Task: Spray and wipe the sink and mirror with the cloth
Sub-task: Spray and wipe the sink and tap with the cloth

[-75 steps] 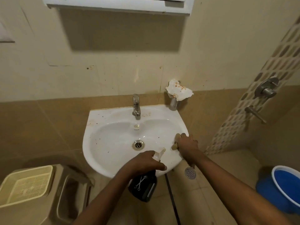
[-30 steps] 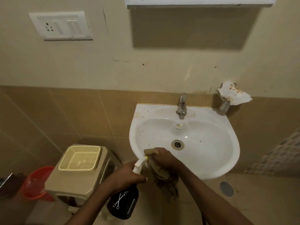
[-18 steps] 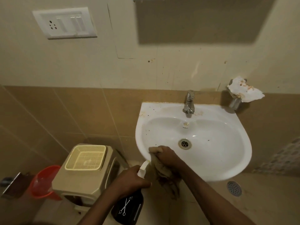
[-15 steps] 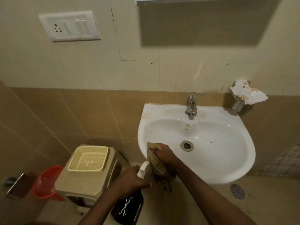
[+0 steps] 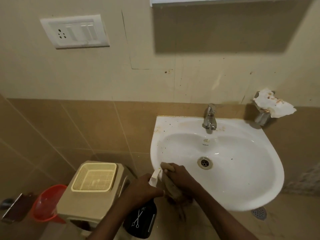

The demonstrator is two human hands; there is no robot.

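Note:
The white wall-hung sink [image 5: 256, 179] carries brown specks along its left rim and around the chrome tap [image 5: 209, 116]. My right hand [image 5: 180, 177] presses a tan cloth [image 5: 170, 187] on the sink's front-left rim; the cloth hangs down over the edge. Just left of it, my left hand [image 5: 143, 189] grips a black spray bottle [image 5: 141, 222] with a white nozzle that points up beside the cloth. Only the bottom edge of the mirror cabinet [image 5: 225, 0] shows at the top.
A beige stool [image 5: 81, 208] with a cream basket [image 5: 94, 176] on it stands left of the sink, a red bucket [image 5: 45, 203] beyond it. A switch plate [image 5: 74, 31] is on the wall. A stained paper [image 5: 273, 105] sits on a metal holder. A floor drain [image 5: 258, 213] lies below.
My right hand with the cloth has slid from the sink's right rim along the front to the left rim. The view has swung left. The left hand holds the bottle as before.

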